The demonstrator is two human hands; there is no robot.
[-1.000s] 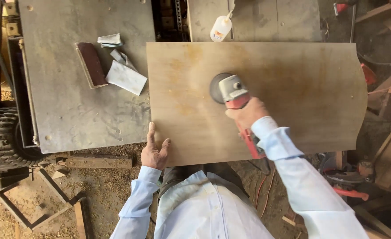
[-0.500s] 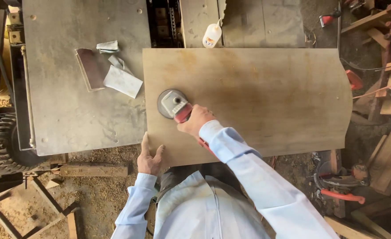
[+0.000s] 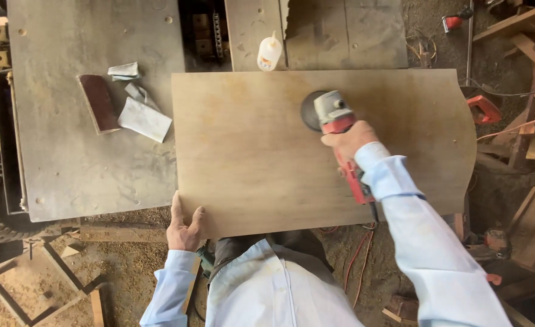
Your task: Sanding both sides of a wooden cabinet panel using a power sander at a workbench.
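Observation:
A large plywood board [image 3: 261, 151] lies flat across a grey metal table [image 3: 80, 175]. My right hand [image 3: 349, 140] grips a red and grey angle grinder [image 3: 334, 118], its round disc pressed on the board's upper middle. My left hand [image 3: 186, 225] holds the board's near left corner, fingers on top and thumb at the edge. Both arms wear light blue sleeves.
A white glue bottle [image 3: 269, 53] stands at the board's far edge. Folded sandpaper sheets [image 3: 143, 118] and a dark sanding block [image 3: 98, 103] lie on the table to the left. Sawdust covers the floor; wood offcuts, a red tool [image 3: 482, 109] and cables sit at the right.
The grinder and my right hand have swept from the board's left part toward its upper middle. My left hand has stayed at the near left corner.

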